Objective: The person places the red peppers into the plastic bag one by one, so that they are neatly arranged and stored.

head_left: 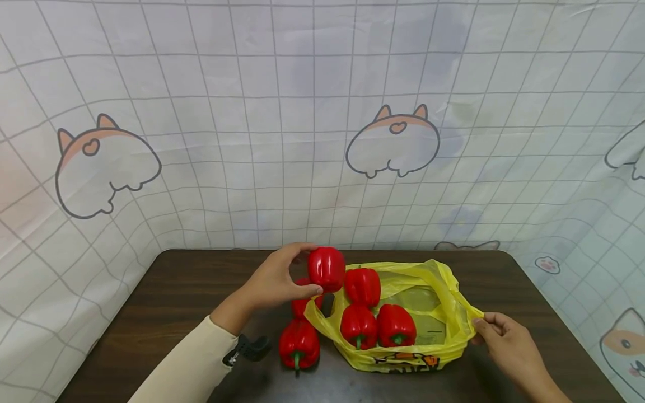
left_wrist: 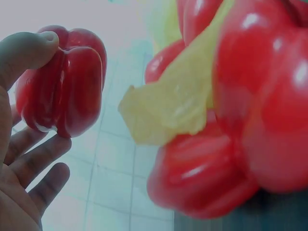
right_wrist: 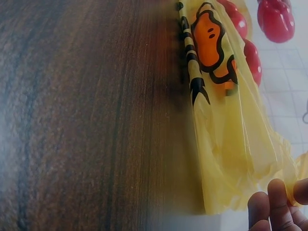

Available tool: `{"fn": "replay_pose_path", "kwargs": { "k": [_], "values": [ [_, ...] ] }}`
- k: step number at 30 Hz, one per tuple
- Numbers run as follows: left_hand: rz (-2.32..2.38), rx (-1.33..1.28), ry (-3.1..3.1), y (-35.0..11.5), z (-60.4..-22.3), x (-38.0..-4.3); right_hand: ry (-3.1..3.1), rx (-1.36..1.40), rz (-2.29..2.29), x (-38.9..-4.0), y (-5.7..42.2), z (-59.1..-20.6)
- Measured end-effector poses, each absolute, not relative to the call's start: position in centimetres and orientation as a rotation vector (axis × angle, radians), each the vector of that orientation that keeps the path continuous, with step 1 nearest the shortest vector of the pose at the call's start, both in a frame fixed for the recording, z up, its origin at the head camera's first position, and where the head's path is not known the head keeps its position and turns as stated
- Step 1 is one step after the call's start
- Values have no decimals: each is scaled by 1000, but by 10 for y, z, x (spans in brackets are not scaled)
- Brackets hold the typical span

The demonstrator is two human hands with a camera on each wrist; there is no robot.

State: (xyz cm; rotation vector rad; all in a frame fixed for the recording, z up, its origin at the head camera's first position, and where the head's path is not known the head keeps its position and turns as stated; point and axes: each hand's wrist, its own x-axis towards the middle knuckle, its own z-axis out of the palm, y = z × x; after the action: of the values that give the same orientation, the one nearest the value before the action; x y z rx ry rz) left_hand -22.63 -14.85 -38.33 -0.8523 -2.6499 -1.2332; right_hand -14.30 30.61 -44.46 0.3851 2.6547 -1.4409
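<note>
My left hand (head_left: 280, 278) grips a red bell pepper (head_left: 326, 270) in the air, just left of the yellow plastic bag's mouth. In the left wrist view, thumb and fingers hold that bell pepper (left_wrist: 65, 82) from opposite sides. The yellow plastic bag (head_left: 456, 313) lies open on the table, with three red bell peppers (head_left: 396, 326) inside its left half. My right hand (head_left: 511, 344) pinches the bag's right rim between thumb and fingers. In the right wrist view, the bag's printed side (right_wrist: 226, 125) stretches up from the fingers.
Two more red bell peppers stand on the dark wooden table (head_left: 201, 280), left of the bag: a near one (head_left: 299, 344) and a far one (head_left: 300, 307) partly hidden behind the left hand. A patterned cloth (head_left: 302, 140) hangs behind the table.
</note>
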Motion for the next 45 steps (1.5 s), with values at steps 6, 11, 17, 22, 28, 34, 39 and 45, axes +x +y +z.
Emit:
{"fn": "replay_pose_path", "kwargs": {
  "k": [6, 11, 17, 22, 28, 34, 39, 45],
  "values": [
    [-1233, -894, -2640, -133, -383, -230, 2663, 384, -1420, -144, 308, -445],
    [-1235, -917, -2651, -120, -383, -232, 2665, 384, -1423, -144, 307, -444],
    [-1279, -942, -2662, -107, -385, -235, 2662, 388, -1430, -143, 307, -443],
    [-1314, -967, -2681, -98, -383, -235, 2660, 391, -1425, -143, 307, -443],
    [-1311, -957, -2717, -88, -383, -235, 2664, 388, -1425, -144, 307, -443],
    [-1297, -968, -2735, -81, -385, -238, 2676, 381, -1419, -145, 307, -445],
    [-1298, -967, -2752, -75, -390, -241, 2681, 363, -1410, -145, 307, -445],
    [-1316, -963, -2767, -66, -392, -241, 2666, 363, -1417, -145, 307, -445]
  ]
}}
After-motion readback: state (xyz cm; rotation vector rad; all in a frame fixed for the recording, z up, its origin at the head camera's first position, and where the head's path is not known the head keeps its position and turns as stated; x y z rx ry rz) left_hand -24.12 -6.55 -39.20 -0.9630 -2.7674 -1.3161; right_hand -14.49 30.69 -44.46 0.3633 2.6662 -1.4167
